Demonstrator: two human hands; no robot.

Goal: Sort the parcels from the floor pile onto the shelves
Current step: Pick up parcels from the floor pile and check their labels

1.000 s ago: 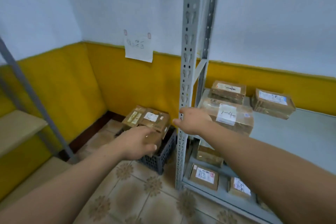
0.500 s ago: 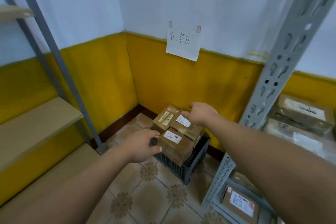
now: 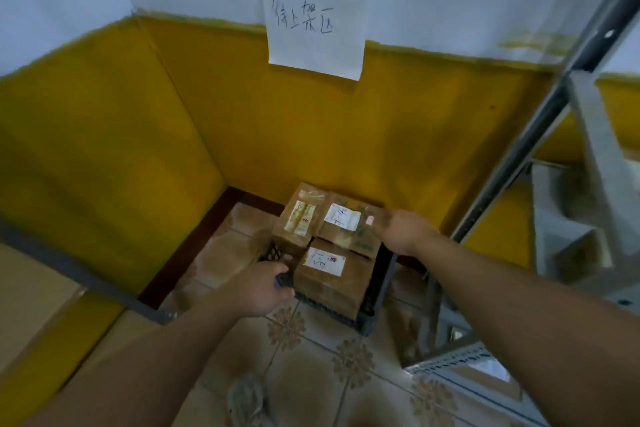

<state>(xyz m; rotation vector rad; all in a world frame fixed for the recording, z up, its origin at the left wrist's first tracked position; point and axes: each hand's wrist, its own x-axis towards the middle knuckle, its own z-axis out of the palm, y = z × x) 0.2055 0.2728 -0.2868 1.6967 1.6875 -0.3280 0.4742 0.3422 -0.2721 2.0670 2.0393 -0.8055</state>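
A dark plastic crate (image 3: 375, 291) was seen on the tiled floor (image 3: 311, 367) in the far corner, filled by three brown cardboard parcels. The near parcel (image 3: 332, 279) bore a white handwritten label; behind it lay a far-right parcel (image 3: 349, 225) with a white label and a far-left parcel (image 3: 298, 222) with a yellowish label, the three pressed together. A handwritten paper sign (image 3: 315, 28) was taped to the wall above the yellow wainscot (image 3: 277, 114). A grey metal shelving upright (image 3: 540, 121) was found at the right, just beside the crate, and a wooden shelf with a grey brace (image 3: 79, 270) at the left. A shoe (image 3: 247, 399) was visible at the near edge.

The left hand (image 3: 259, 288) was curled over the crate's near-left rim, fingers clenched on the rim beside the near parcel. The right hand (image 3: 405, 232) was laid against the right edge of the far-right parcel; whether its fingers were closed on the parcel could not be told, as they were blurred.

Compared with half a second earlier, the crate was seen closer and larger, the left hand had been brought from above the floor onto the rim, and the right hand had been shifted from the parcel's top to its right edge.
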